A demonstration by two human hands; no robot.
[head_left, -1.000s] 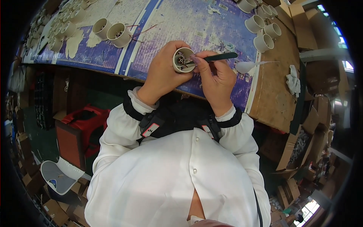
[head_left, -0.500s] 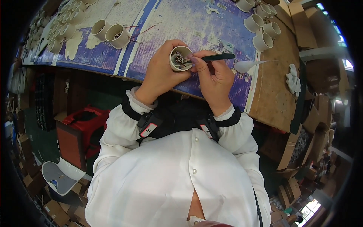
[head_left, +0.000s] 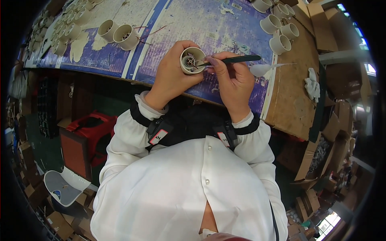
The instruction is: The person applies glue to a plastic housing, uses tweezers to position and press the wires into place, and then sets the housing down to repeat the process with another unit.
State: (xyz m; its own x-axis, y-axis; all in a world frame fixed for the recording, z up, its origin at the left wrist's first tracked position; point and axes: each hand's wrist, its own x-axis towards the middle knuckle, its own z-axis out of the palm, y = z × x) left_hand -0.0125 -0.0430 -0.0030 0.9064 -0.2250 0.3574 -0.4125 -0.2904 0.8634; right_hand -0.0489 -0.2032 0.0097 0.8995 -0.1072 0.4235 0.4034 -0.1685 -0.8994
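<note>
My left hand [head_left: 172, 76] is wrapped around a white cylindrical housing [head_left: 183, 70], tilted so its opening faces me. Inside sits a small round motor-like part [head_left: 190, 61] with a dark, metallic centre. Between the thumb and fingers of my right hand [head_left: 234, 82] is a pair of dark tweezers [head_left: 243, 58]. Their thin tip reaches into the housing's mouth beside the round part; whether it touches anything there I cannot tell. The right fingertips are close to the housing's right rim.
Two similar housings with wires [head_left: 125, 37] stand left of my hands. Several more are grouped at the far left [head_left: 73, 31] and far right [head_left: 280, 44]. A white teardrop-shaped piece [head_left: 260, 70] and a crumpled white cloth [head_left: 312, 85] lie to the right on the cardboard-covered table [head_left: 287, 102].
My right hand and the tweezers have shifted slightly to the right, drawing the tip a little outward. My left hand holds the housing in nearly the same place.
</note>
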